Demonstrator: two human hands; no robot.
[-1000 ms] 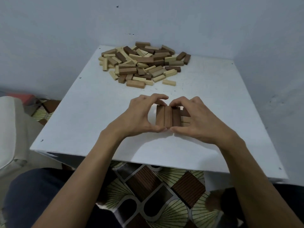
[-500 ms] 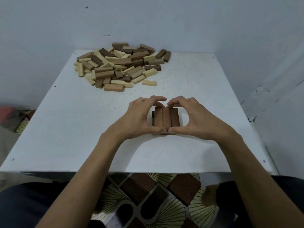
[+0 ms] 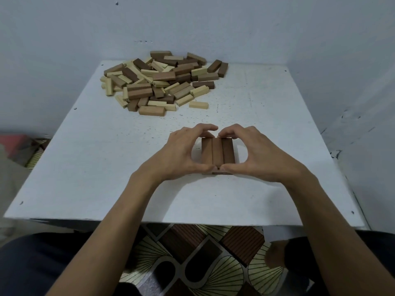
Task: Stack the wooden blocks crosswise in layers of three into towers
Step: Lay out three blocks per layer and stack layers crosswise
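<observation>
Both hands clasp the small stack of reddish-brown wooden blocks [image 3: 218, 151]. Left hand [image 3: 179, 155] curls round its left side, right hand [image 3: 264, 158] round its right. Thumbs press the near end, tips meeting at the middle. Forefingers bend over the far end, tips close together; whether they touch, cannot tell. Top layer: three blocks side by side, long faces touching, lying lengthwise away from the person. Under it, at the near side, the edge of a lower block [image 3: 222, 173] shows, lying crosswise. Number of layers beneath not readable, hands cover the flanks. Stack sits on the white square table top [image 3: 85, 167], a little right of centre and nearer the front edge than the back. Loose pile of wooden blocks [image 3: 160, 82] lies at the far left of the table, well apart from the stack: pale cream, tan and dark brown pieces, jumbled, some overlapping. One pale cream block [image 3: 198, 105] lies alone just off the pile's near right fringe. Table stands in a corner of pale blue-grey walls [image 3: 320, 28], scuffed on the right. Below the front edge, a floor mat patterned in brown and cream [image 3: 192, 253]; dark-clothed legs [image 3: 42, 265] on either side of it. Blurred red thing [image 3: 15, 139] at far left, not identifiable.
</observation>
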